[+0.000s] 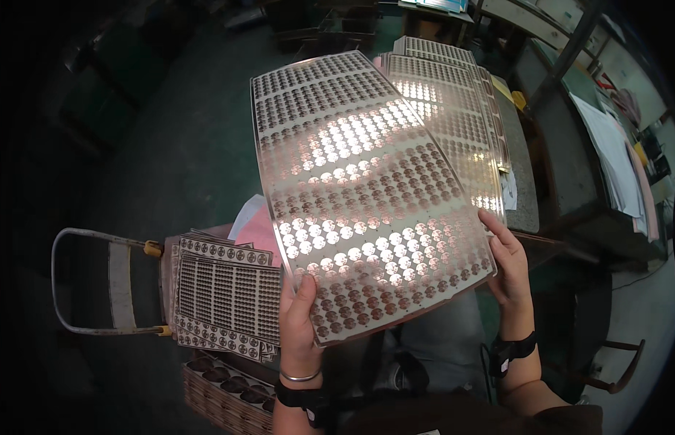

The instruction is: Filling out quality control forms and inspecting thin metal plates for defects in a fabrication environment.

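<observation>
A large thin circuit board panel (366,196), covered in rows of round copper-coloured pads, is held up tilted in front of me. My left hand (300,319) grips its near left edge, thumb on the upper face and fingers mostly hidden. Over at the near right edge, my right hand (508,264) holds the same panel with the fingers around its side. Behind it, a stack of similar panels (446,101) lies on a table, partly covered by the one I hold.
To the left, another stack of panels (225,297) rests beside a trolley with a metal handle (58,279). Below it is a pile of boards with larger dark circles (229,384). Pink paper (261,235) shows behind my panel. White sheets (606,156) hang by the right-hand bench.
</observation>
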### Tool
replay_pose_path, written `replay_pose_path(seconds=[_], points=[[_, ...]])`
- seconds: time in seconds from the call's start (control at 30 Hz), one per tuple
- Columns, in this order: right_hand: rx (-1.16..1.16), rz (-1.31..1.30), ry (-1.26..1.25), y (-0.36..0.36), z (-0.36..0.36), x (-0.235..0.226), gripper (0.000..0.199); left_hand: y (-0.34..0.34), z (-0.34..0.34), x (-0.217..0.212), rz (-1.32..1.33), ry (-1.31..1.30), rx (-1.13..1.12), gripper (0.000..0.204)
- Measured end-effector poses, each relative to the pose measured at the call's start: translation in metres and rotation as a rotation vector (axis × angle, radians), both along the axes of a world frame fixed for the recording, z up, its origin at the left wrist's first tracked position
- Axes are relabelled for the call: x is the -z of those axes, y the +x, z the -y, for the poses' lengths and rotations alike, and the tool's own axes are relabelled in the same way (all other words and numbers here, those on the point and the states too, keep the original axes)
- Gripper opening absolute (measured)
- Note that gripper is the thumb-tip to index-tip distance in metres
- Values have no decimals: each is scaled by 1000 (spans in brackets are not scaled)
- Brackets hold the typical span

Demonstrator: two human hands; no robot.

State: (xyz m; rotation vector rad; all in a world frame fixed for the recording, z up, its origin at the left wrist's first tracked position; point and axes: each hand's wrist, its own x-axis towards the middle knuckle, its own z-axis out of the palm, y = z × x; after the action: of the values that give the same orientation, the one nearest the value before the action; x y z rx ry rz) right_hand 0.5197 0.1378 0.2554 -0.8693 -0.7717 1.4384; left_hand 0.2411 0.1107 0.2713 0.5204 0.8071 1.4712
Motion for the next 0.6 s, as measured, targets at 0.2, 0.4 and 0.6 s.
replay_pose_path(seconds=[0.2,0.4,0.6], points=[[-47,20,-2,-1,4,0,45,-2,-1,0,23,5,-8,43],[-116,-17,13,0,6,-9,45,-6,0,8,9,-4,-41,47],[-120,3,8,-3,7,-12,45,-13,2,17,-38,12,-36,43]])
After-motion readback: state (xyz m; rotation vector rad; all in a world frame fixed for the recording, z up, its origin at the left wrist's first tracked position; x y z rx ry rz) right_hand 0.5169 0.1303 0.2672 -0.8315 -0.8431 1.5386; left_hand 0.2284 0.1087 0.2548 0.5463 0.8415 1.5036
